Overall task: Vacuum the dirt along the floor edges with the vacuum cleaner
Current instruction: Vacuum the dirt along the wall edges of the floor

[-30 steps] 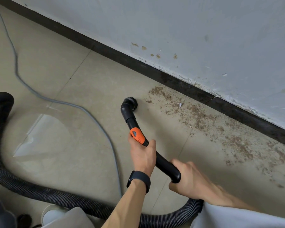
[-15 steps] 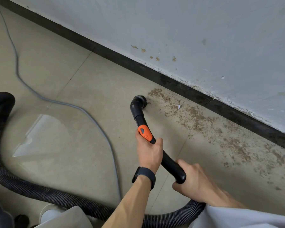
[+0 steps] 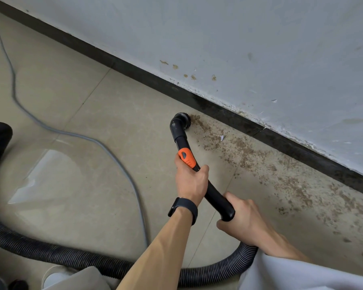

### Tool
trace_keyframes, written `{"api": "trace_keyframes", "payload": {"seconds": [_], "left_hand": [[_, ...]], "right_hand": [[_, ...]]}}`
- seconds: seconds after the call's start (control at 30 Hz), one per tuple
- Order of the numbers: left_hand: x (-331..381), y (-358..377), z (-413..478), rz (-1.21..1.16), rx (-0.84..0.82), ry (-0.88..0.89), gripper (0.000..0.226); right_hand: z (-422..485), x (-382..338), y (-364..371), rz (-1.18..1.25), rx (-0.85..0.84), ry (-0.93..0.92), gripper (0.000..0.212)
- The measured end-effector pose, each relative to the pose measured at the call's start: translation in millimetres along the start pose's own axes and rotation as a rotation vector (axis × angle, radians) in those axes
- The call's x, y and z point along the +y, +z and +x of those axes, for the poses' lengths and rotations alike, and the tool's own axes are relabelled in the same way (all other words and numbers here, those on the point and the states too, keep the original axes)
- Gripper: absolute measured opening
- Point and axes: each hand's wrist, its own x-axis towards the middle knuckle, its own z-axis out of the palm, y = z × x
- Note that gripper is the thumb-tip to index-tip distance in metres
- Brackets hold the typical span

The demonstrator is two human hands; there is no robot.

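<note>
- Head view: our left hand (image 3: 190, 181) wraps the rigid black plastic vacuum wand (image 3: 214, 194) just behind its orange slider, fingers curled tight round it.
- Our right hand (image 3: 242, 221) clamps the wand's rear end, where the black ribbed hose (image 3: 50, 252) joins.
- The round black brush nozzle (image 3: 181, 120) rests on the beige floor tile (image 3: 124, 114), touching the near end of the brown gritty dirt (image 3: 245, 151), close to the black skirting strip (image 3: 228, 116).
- The dirt band runs rightward along the skirting. Bare tile lies left of the nozzle, up to the grey power cable (image 3: 88, 139).
</note>
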Motion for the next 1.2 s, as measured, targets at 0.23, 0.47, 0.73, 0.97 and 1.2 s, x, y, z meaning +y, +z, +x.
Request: {"api": "trace_keyframes", "payload": {"seconds": [0.23,0.47,0.73,0.97,1.2], "left_hand": [[14,11,13,0.016,-0.012,0.021,0.049],[27,21,21,0.041,-0.048,0.031,0.049],[30,1,22,0.007,-0.041,0.003,0.046],[16,-54,30,-0.047,0.094,-0.085,0.033],[51,-105,70,-0.108,0.052,-0.136,0.026]], "right_hand": [[14,0,-11,0.012,0.026,0.027,0.031],[22,9,-21,0.039,0.068,0.051,0.030],[23,-10,-30,-0.024,-0.010,-0.028,0.035],[34,-56,-17,-0.027,-0.153,-0.153,0.038],[92,-144,-34,0.100,-0.203,-0.157,0.035]]}}
